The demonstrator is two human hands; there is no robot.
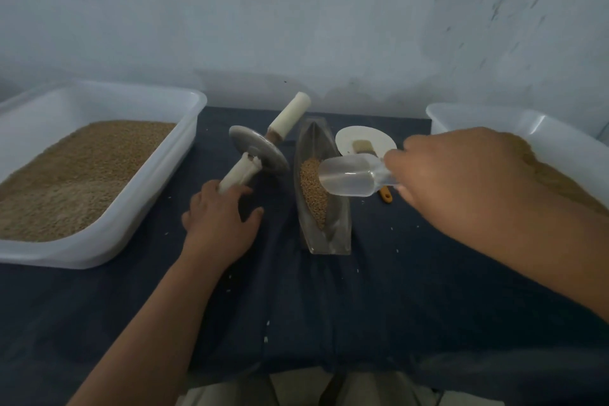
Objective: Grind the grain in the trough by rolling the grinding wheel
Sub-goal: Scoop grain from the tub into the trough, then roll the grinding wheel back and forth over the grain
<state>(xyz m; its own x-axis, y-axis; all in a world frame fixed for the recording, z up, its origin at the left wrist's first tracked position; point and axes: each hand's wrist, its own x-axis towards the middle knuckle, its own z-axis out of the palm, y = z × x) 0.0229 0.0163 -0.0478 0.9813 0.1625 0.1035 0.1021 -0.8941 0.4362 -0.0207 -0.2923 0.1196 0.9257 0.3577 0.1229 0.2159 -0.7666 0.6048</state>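
Right hand grips a clear plastic scoop over the narrow, boat-shaped metal trough at centre, which holds tan grain. Left hand lays loosely spread fingers on the near handle of the disc-shaped grinding wheel, which lies left of the trough on dark cloth. The white tub at left holds tan, granular material.

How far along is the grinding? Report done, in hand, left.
Done: grain lies in the trough. In hand: the right hand holds a clear scoop over it; the left hand touches the near handle of the grinding wheel. Left: all the rolling; the wheel lies beside the trough.
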